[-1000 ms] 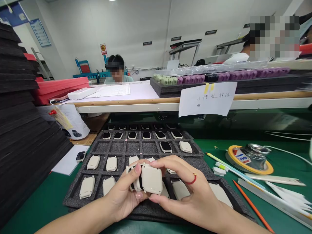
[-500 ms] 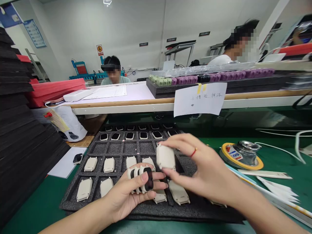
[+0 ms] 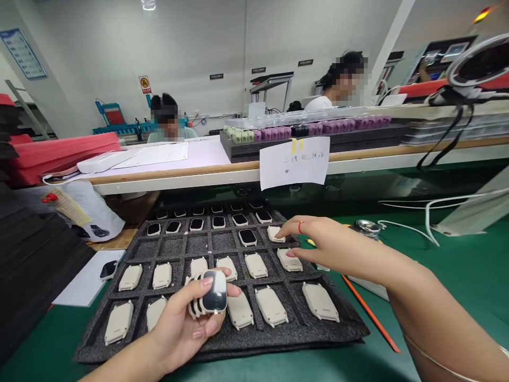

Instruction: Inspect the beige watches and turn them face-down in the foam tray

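Several cream watch cases with black screens [image 3: 214, 292] are stacked in my left hand [image 3: 191, 313], pinched between thumb and fingers above the front of the foam tray. The frontmost screen faces me and catches the light. At the tray's right side is my right hand [image 3: 308, 239], thumb and fingers apart. Its fingertips reach the edge of a small cream watch case [image 3: 274, 234] lying in a compartment. The thumb is over another case [image 3: 287, 261], back side up, one row nearer. Left of the fingers lies a watch case with its black screen up [image 3: 247, 237].
The black foam tray [image 3: 186, 347] holds rows of watch cases, backs up in front, screens up behind. An orange stick [image 3: 371, 315] lies on the green table to the right. Black foam sheets [image 3: 40, 286] are piled at left. A shelf [image 3: 178, 180] crosses behind; two people sit beyond.
My right hand has moved right and away from me, from above the left hand to the tray's right column, and its fingers have spread. The view has shifted right.
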`<state>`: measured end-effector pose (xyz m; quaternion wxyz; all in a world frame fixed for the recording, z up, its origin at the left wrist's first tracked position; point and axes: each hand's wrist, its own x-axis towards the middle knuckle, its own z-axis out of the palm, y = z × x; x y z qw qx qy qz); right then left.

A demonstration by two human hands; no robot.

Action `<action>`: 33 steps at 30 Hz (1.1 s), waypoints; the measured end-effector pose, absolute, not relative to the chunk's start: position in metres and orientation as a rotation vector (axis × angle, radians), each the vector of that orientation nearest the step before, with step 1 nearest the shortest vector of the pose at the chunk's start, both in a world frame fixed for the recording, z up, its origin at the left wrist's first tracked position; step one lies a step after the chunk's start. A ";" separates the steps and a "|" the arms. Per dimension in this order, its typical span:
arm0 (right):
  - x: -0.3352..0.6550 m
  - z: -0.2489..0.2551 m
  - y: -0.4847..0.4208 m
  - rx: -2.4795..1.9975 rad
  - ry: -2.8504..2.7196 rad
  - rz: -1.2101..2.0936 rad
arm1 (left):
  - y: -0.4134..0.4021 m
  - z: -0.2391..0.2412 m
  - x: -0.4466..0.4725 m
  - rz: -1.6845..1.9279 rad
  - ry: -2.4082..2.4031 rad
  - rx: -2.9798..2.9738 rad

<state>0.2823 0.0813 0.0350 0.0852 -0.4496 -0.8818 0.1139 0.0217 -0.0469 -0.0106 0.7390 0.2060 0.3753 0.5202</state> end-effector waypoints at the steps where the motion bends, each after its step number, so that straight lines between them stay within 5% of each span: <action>1: 0.283 0.035 0.081 -1.386 -2.627 0.347 | -0.047 -0.011 0.022 1.142 0.829 0.443; 12: 0.263 0.015 0.084 -1.486 -2.709 0.372 | -0.045 -0.010 0.026 1.134 0.749 0.403; 23: 0.221 0.042 0.091 -1.019 -2.653 0.509 | -0.045 -0.011 0.026 1.116 0.726 0.380; 33: 0.169 0.000 0.098 -0.723 -2.394 0.537 | -0.044 -0.011 0.025 1.161 0.725 0.331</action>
